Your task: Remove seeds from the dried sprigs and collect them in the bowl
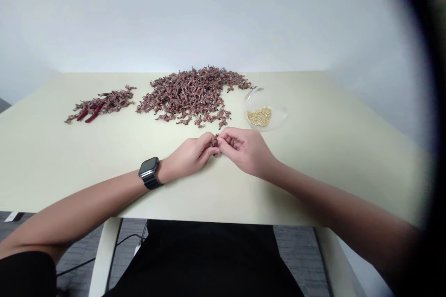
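My left hand (195, 152), with a dark watch on its wrist, pinches a small reddish-brown figure (215, 140) above the front half of the table. It looks like a tiny horse, though fingers cover most of it. My right hand (245, 148) meets it from the right, thumb and forefinger closed together at the figure; whatever they grip is too small to make out. Just beyond both hands spreads a large heap of similar brown figures (190, 95). To the right of the heap, a clear round dish (278, 118) holds many tiny gold-coloured pieces (259, 116).
At the left lies a smaller pile of brown figures (116, 100), with a red-handled tool (93, 113) partly under it. The pale table (121, 144) meets a white wall at the back. A black cable (78, 266) runs below the table's front edge.
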The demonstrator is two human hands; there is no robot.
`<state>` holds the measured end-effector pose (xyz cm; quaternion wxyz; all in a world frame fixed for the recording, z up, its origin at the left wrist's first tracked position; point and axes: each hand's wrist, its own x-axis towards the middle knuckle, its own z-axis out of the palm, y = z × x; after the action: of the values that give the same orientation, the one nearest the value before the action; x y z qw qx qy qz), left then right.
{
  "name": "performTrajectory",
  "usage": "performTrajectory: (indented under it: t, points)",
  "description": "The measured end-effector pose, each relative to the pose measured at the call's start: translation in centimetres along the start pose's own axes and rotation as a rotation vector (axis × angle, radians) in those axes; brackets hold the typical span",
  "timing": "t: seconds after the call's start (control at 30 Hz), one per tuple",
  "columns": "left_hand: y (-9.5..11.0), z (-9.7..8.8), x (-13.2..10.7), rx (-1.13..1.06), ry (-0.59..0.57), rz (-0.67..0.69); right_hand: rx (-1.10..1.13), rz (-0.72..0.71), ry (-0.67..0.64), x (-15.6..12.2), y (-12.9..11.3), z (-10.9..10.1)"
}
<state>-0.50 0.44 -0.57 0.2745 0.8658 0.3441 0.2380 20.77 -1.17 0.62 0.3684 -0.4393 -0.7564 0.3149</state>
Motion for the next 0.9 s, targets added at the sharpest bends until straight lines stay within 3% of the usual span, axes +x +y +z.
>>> performTrajectory:
  t: [0.47,0.73,0.9]
  points:
    - [-0.3,0.0,-0.2,0.144,0.007,0.045,-0.253,-0.234,0.053,-0.3,0.4,0.5]
    - [-1.0,-0.1,-0.4,0.467,-0.03,0.1,-0.166,-0.136,0.016,-0.4,-0.3,0.4]
    - [-0.7,-0.5,-0.2,0.403,-0.02,0.064,-0.015,-0.031,-0.043,-0.2,-0.6,-0.1]
